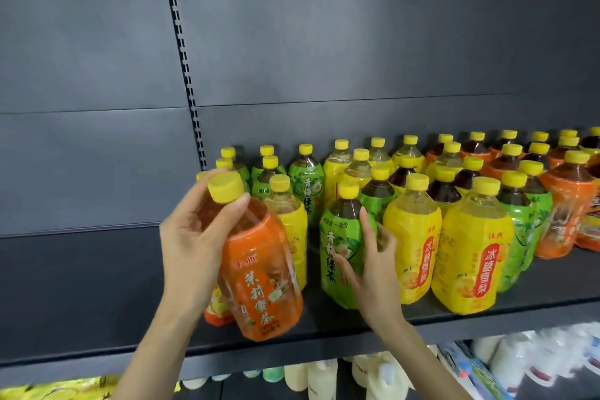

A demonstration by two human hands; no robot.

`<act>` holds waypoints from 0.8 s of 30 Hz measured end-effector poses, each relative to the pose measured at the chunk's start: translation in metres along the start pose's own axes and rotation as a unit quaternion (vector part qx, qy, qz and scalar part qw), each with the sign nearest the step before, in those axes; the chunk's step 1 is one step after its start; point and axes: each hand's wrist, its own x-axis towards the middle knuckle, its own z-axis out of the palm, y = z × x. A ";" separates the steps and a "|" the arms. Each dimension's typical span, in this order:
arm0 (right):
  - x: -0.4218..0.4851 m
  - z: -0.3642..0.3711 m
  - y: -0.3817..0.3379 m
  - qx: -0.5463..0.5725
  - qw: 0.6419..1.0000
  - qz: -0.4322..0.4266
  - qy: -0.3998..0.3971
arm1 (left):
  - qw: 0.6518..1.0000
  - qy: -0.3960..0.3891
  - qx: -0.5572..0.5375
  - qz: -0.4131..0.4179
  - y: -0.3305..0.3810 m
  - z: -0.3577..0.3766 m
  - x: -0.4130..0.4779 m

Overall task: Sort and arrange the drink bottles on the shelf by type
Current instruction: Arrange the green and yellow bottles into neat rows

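Note:
My left hand (191, 237) grips the neck and shoulder of an orange-labelled bottle (259, 273) with a yellow cap, tilted and lifted over the front of the dark shelf (97, 302). A second orange bottle (217, 308) stands partly hidden behind it. My right hand (373, 266) wraps its fingers round a green-labelled bottle (341, 250) standing on the shelf. To the right stand two yellow-labelled bottles (415, 237) at the front. Behind them, green, yellow and orange bottles are mixed in several rows.
The shelf's left half (81, 286) holds no bottles. A slotted upright (185, 68) runs up the grey back panel. Below the shelf edge sit white and pale bottles (324, 380) and yellow packets (48, 391). More orange bottles (565, 204) crowd the far right.

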 end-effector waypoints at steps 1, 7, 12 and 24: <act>0.004 0.003 0.000 0.007 1.000 0.002 -0.007 | 1.000 0.000 0.006 -0.010 -0.005 0.000 -0.004; 0.028 0.025 -0.004 0.023 0.999 0.005 -0.039 | 0.999 -0.009 0.013 -0.047 -0.027 0.007 -0.018; 0.044 0.042 -0.004 0.016 1.000 0.010 -0.020 | 0.998 -0.043 0.002 -0.054 -0.036 0.019 -0.019; 0.085 0.073 -0.004 0.043 0.997 0.020 -0.063 | 0.990 -0.121 0.048 -0.046 -0.057 0.026 -0.008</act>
